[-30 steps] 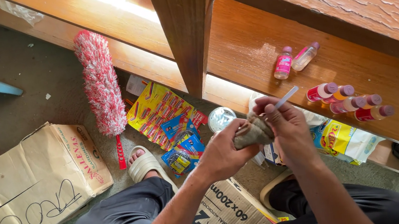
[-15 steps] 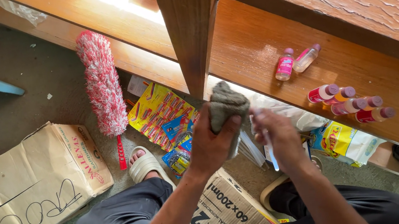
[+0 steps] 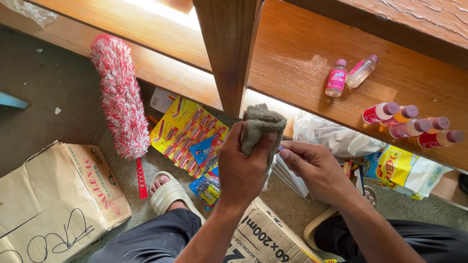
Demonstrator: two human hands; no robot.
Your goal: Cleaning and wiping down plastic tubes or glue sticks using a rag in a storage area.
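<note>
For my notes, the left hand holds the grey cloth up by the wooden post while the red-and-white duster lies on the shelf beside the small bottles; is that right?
Not quite: the head view shows the duster lying on the floor, not on the shelf. The left hand does hold the cloth by the post; the bottles are on the shelf.

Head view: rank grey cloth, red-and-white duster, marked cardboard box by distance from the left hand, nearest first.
1. Grey cloth: gripped in the left hand, at the wooden post.
2. Red-and-white duster: on the floor, to the hand's left.
3. Marked cardboard box: farthest, at the left edge of the picture.
</note>
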